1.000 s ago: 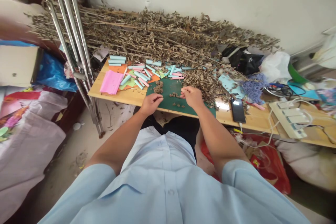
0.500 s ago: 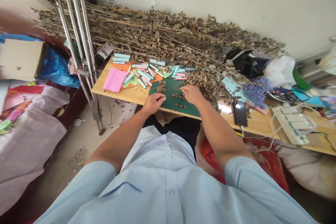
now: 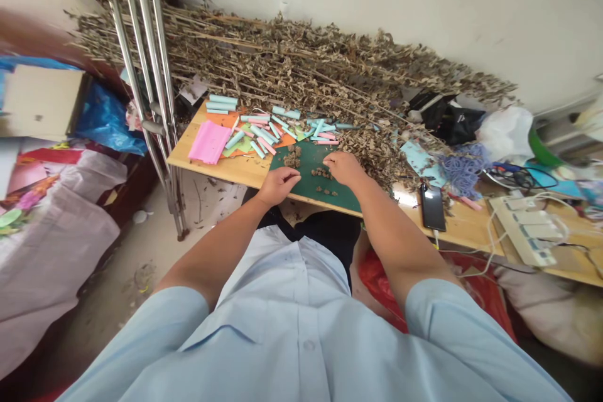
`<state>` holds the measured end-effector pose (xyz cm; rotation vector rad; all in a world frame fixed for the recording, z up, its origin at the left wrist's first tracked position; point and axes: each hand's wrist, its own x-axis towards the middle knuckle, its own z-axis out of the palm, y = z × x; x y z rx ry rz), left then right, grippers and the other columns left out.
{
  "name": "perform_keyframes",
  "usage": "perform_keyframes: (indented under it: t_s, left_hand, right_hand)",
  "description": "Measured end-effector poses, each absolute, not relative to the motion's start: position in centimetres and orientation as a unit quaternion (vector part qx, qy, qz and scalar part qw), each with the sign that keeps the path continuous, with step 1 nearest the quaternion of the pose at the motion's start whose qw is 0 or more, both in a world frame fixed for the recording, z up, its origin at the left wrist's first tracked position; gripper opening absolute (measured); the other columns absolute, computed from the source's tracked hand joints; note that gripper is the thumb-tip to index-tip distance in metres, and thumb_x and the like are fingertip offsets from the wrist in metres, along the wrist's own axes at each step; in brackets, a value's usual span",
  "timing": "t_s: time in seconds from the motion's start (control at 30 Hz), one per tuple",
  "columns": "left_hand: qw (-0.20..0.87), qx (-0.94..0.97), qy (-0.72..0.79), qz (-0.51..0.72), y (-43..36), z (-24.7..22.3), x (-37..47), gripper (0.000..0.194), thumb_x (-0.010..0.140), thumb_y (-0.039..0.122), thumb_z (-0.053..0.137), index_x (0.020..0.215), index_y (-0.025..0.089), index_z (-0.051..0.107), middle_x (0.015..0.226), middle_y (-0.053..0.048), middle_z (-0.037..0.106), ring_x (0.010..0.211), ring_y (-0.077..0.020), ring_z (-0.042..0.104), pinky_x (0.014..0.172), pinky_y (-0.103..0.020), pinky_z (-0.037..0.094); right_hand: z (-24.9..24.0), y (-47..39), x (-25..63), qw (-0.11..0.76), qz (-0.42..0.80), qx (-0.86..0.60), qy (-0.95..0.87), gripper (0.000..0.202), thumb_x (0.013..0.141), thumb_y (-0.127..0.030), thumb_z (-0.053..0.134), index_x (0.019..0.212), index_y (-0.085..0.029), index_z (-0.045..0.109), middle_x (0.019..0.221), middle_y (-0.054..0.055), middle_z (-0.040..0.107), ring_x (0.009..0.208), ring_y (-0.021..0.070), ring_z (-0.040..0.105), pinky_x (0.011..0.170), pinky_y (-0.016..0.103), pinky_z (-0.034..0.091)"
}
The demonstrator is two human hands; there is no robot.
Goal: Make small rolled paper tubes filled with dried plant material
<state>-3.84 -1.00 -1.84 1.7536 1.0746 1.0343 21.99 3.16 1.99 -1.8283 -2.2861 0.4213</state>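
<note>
A dark green mat (image 3: 308, 161) lies at the table's front edge. My left hand (image 3: 277, 185) is over its left front part, fingers pinched on something I cannot make out. Just behind that hand sits a clump of dry brown plant bits (image 3: 292, 156). My right hand (image 3: 343, 168) is at the mat's right side, fingertips together beside a small pile of brown pieces (image 3: 321, 172); what they hold is too small to tell. Several smaller crumbs (image 3: 326, 191) lie nearer the front.
Dried stalks (image 3: 282, 56) run along the wall. Pink and blue paper rolls (image 3: 264, 132) and a pink sheet (image 3: 210, 142) lie left. A phone (image 3: 432, 206), power strip (image 3: 522, 229) and cables are right. Metal crutches (image 3: 151, 75) stand at the left.
The view has shifted slightly, so the table appears a little further right. Both hands keep nearly the same places over the mat.
</note>
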Motion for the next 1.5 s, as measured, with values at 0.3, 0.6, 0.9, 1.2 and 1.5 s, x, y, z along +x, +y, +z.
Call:
perform_keyframes:
  t_s: [0.3,0.6,0.9,1.2,1.5]
  left_hand:
    - [0.402,0.7,0.418,0.416,-1.0,-1.8,-3.9,0.02,0.091,0.035,0.065,0.094,0.019,0.076,0.089,-0.005,0.074,0.084,-0.0189,0.068,0.08,-0.032,0.054]
    - [0.394,0.705,0.415,0.419,-1.0,-1.9,-3.8,0.02,0.092,0.035,0.064,0.094,0.018,0.076,0.09,-0.006,0.075,0.082,-0.0184,0.067,0.079,-0.032,0.054]
    - [0.384,0.706,0.415,0.426,-1.0,-2.2,-3.8,0.019,0.092,0.034,0.065,0.095,0.018,0.076,0.089,-0.005,0.075,0.081,-0.0174,0.067,0.077,-0.03,0.053]
    - [0.389,0.702,0.416,0.427,-1.2,-2.1,-3.9,0.021,0.092,0.035,0.065,0.096,0.018,0.076,0.092,-0.006,0.075,0.085,-0.0182,0.069,0.082,-0.032,0.054]
    - [0.391,0.709,0.424,0.406,-1.1,-1.8,-4.0,0.02,0.092,0.034,0.065,0.098,0.019,0.076,0.092,-0.005,0.076,0.086,-0.0183,0.07,0.083,-0.032,0.055]
  right_hand:
    - [1.5,3.9,20.4,0.095,0.123,-0.612,-0.775,0.02,0.092,-0.021,0.062,0.098,-0.018,0.08,0.101,0.009,0.078,0.095,0.0227,0.07,0.09,0.031,0.049]
    - [1.6,4.0,19.4,0.083,0.13,-0.538,-0.829,0.024,0.094,-0.023,0.059,0.107,-0.02,0.08,0.111,0.008,0.077,0.105,0.0235,0.068,0.097,0.031,0.048]
    - [2.4,3.6,18.8,0.03,0.109,-0.569,-0.815,0.022,0.091,-0.026,0.064,0.108,-0.024,0.078,0.116,0.007,0.075,0.104,0.0265,0.067,0.089,0.036,0.05]
    - [4.5,-0.6,21.6,0.198,0.113,-0.602,-0.766,0.023,0.094,-0.029,0.06,0.106,-0.023,0.078,0.106,0.007,0.076,0.098,0.025,0.069,0.09,0.037,0.052]
    - [0.6,-8.2,24.8,0.247,0.19,-0.623,-0.717,0.024,0.091,-0.034,0.066,0.108,-0.022,0.077,0.101,0.007,0.074,0.088,0.0228,0.069,0.082,0.036,0.054]
